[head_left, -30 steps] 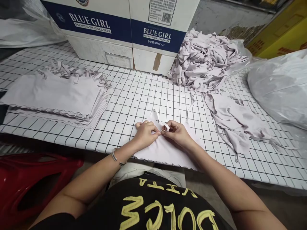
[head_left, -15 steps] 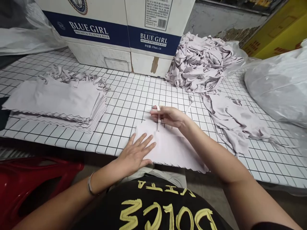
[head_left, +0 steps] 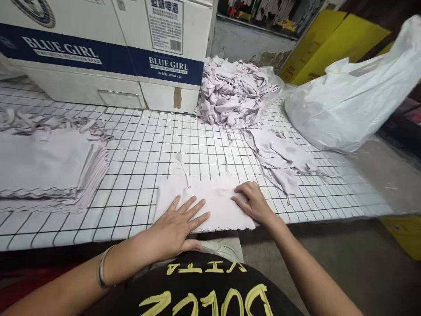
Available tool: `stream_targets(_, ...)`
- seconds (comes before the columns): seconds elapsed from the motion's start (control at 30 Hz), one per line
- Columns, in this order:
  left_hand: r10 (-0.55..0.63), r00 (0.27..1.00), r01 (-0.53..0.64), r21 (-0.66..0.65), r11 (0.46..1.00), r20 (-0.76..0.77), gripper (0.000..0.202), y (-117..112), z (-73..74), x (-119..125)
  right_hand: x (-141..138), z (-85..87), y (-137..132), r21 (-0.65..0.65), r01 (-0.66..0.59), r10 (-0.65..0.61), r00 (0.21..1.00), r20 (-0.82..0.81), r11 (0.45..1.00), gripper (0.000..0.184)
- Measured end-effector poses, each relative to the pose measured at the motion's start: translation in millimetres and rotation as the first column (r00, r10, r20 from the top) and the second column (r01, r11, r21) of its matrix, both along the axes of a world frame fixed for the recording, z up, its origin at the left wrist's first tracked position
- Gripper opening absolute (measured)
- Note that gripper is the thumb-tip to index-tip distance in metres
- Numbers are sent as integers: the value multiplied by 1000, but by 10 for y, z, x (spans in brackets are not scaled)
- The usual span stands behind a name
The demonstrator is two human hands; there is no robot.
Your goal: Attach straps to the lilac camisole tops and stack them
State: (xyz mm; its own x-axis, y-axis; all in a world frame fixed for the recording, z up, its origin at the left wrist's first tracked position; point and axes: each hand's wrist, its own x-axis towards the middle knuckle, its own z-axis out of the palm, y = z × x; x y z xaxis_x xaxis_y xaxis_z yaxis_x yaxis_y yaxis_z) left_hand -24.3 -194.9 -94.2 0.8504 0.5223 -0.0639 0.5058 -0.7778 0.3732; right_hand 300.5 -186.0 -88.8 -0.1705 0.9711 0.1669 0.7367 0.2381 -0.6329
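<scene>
A pale pink strappy camisole (head_left: 219, 210) lies flat at the table's front edge, its wavy hem towards me. My left hand (head_left: 176, 226) rests palm down on its left part, fingers spread. My right hand (head_left: 255, 202) is at the right side of the camisole, thumb and curled fingers closed on the fabric edge. One thin strap (head_left: 183, 166) reaches away from me past the left half of the top edge, and a second strap (head_left: 228, 153) stretches out on the right half.
Stacked matching camisoles (head_left: 42, 162) lie to the left. Behind stands a beer carton (head_left: 98, 83). A crumpled heap of the same fabric (head_left: 233, 92) sits at the back, with loose pieces (head_left: 279, 153) in front of it. A white plastic bag (head_left: 338, 105) stands at the right.
My right hand has let go of the strap and come down to the camisole's right edge. The left hand stays flat on the fabric. My view has turned to the right.
</scene>
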Motion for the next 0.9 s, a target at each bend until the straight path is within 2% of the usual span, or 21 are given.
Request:
stream_targets(0.03,-3,1000,3,-19,1000,-20,73,28,4,58,40,-40,-71,8,36,-36,999,23,999,17)
stream_targets(0.1,-3,1000,2,-31,1000,-28,73,72,38,213,59,-74,-10,18,173,-173,985,-3,985,24)
stream_targets(0.17,-77,997,78,-30,997,22,75,104,94,449,8,-60,257,21,299,-299,954,-21,954,31)
stream_targets(0.23,-209,974,212,-23,977,82,77,142,122,746,-95,-31,600,-2,340,-340,940,18,940,33)
stream_targets(0.3,-308,947,311,-17,950,89,78,194,87,1028,-206,-9,900,-161,322,-331,943,-37,933,33)
stream_targets(0.4,-361,931,362,0,932,51,79,276,-42,1274,-283,11,1183,-489,172,-338,900,-276,855,27)
stream_targets(0.47,-368,928,368,18,930,55,81,304,-109,1312,-253,39,1311,-596,59,-347,856,-382,801,22)
stream_targets(0.53,-369,927,369,17,929,63,83,307,-129,1299,-181,94,1457,-643,-15,-365,813,-454,766,17)
stream_targets(0.63,-369,927,370,-5,929,62,85,296,-99,1276,-67,228,1759,-679,-59,-437,724,-534,732,14)
stream_targets(0.8,-373,924,377,-44,925,85,87,291,-68,1265,21,523,2287,-682,-39,-527,603,-599,731,18)
stream_targets(0.9,-361,923,378,-134,916,136,88,295,-67,1265,25,713,2414,-646,-33,-525,551,-649,763,21)
